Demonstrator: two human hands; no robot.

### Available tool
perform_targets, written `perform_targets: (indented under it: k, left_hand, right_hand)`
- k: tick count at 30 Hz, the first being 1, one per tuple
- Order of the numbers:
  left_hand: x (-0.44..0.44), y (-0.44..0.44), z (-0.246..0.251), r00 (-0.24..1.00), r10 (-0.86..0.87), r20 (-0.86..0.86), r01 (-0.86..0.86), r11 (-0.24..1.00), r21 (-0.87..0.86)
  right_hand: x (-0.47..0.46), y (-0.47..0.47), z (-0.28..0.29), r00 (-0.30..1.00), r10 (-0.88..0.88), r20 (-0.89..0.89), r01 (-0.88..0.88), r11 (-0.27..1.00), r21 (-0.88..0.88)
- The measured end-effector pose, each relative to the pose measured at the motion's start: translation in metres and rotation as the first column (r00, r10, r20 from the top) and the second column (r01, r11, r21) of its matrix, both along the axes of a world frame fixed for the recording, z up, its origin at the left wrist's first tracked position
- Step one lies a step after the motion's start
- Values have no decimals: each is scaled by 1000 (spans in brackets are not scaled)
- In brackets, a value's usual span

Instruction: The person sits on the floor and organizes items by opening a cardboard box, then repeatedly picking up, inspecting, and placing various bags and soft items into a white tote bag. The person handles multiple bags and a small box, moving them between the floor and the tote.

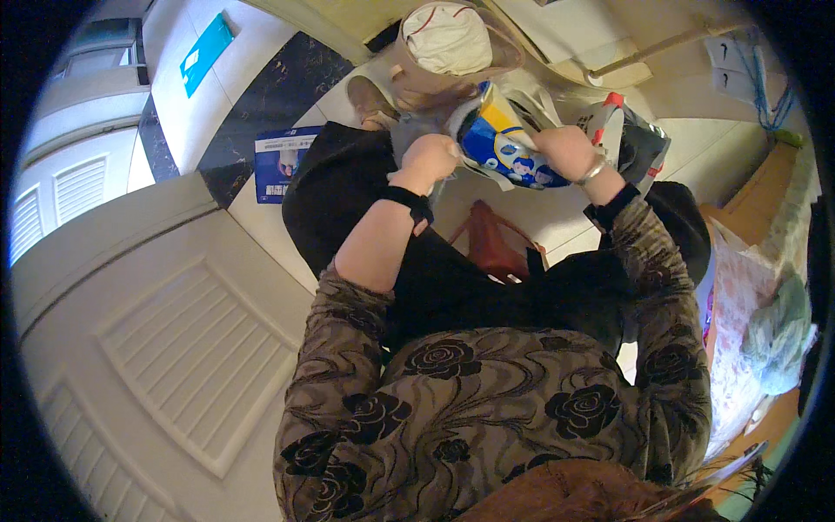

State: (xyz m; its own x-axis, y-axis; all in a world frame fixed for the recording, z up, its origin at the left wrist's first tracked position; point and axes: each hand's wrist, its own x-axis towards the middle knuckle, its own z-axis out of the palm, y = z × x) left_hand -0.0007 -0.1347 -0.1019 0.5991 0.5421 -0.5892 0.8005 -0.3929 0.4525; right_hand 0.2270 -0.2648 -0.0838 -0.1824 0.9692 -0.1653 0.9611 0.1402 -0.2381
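My right hand (566,153) is closed on the edge of a blue, yellow and white printed plastic package (502,147), which is tilted between my arms above the floor. My left hand (430,158) is at the package's left side, its fingers bent by clear, crumpled plastic; whether it grips the package or only that plastic I cannot tell. Beyond the package stands a translucent bin (424,81) with a white bag bulging in its top. Just right of my right hand is a white and black plastic bag (642,143) with red parts.
A dark blue printed box (277,166) lies on the tiles left of my knee. A red bag or pouch (492,241) is between my legs. White louvred doors (202,365) flank the left. Cardboard (760,189) and plastic-wrapped things line the right. A teal packet (207,53) lies farther off.
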Motion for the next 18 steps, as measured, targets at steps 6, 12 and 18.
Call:
perform_targets:
  k: [6,12,18]
  left_hand:
    - [3,-27,16,891,-185,414,212,977,-19]
    - [-7,-21,66,870,-470,148,481,876,-44]
    - [-7,-12,63,909,-372,188,390,918,-71]
  right_hand:
    - [-54,51,-39,997,-49,65,68,935,-349]
    - [-65,93,-115,957,-250,145,284,720,-633]
    - [-25,104,-130,979,-201,15,180,841,-511]
